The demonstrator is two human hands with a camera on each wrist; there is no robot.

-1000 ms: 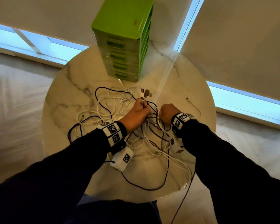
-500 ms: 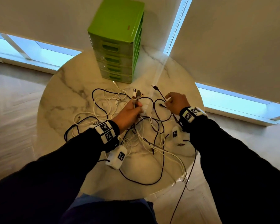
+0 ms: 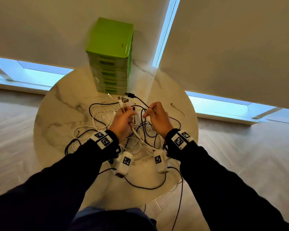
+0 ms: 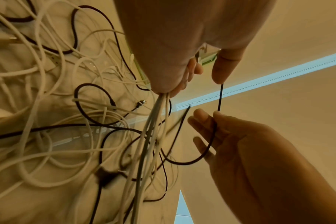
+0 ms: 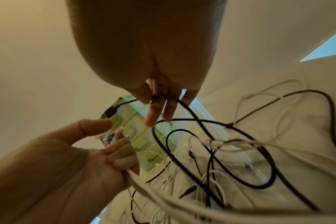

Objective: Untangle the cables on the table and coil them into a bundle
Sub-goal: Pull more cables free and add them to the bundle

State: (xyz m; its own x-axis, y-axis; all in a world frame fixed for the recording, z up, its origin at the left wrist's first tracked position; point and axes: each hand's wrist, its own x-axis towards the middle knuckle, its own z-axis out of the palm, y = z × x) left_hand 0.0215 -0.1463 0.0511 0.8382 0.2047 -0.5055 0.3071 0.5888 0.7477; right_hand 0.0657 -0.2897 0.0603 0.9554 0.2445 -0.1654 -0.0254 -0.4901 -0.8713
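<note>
Right now the left hand is a closed fist around a bunch of white cables, with their plugs poking out the far side. It looks like it keeps the sorted ends together so they don't slip back into the mess. The right hand pinches one black cable between its thumb and fingers, just beside the left hand. Its plug sticks out toward the green drawer box at the far side of the table. I think this end goes into the fist next.

Most cables lie in a loose tangle on the table under and near both hands. One black cable hangs off the near edge, and where it ends is cut off. The arms hide the middle of the tangle. The green box looks blurry.
</note>
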